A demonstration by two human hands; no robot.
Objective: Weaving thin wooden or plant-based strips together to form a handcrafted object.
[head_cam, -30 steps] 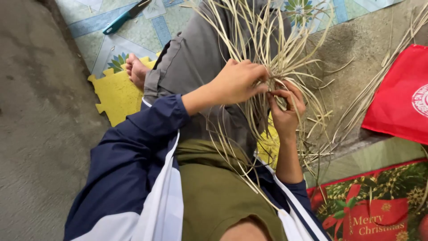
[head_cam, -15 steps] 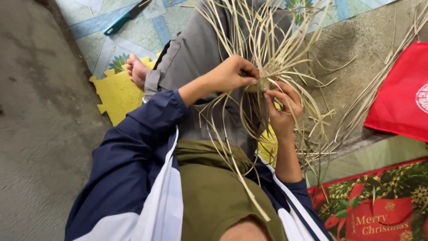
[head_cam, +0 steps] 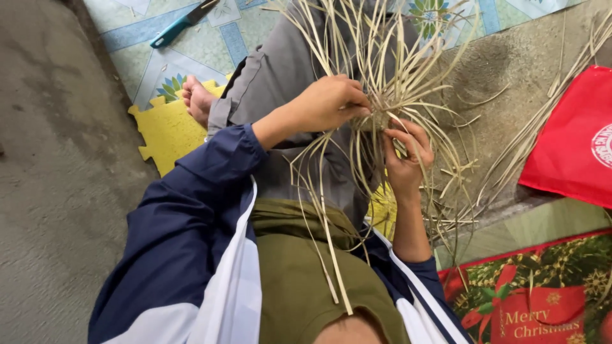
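Observation:
A bundle of pale dry straw strips (head_cam: 382, 76) fans out above my lap, its strands crossing at a small woven knot (head_cam: 376, 118). My left hand (head_cam: 328, 102) pinches the strips at that knot from the left. My right hand (head_cam: 408, 156) holds the strips from below and to the right, fingers curled around them. Long loose ends hang down over my grey trousers (head_cam: 287, 70) and olive shirt (head_cam: 306, 267). My bare foot (head_cam: 196, 99) rests on a yellow foam mat (head_cam: 167, 130).
A teal-handled knife (head_cam: 182, 24) lies on the patterned floor mat at top left. More straw strips (head_cam: 542, 121) lie on the concrete at right, beside a red cloth bag (head_cam: 574, 140). A red and green festive bag (head_cam: 535, 293) sits at bottom right. Bare concrete spreads on the left.
My left hand has shifted slightly left and up along the bundle, re-gripping at the knot. My right hand has stayed under the strips, with its fingers moving.

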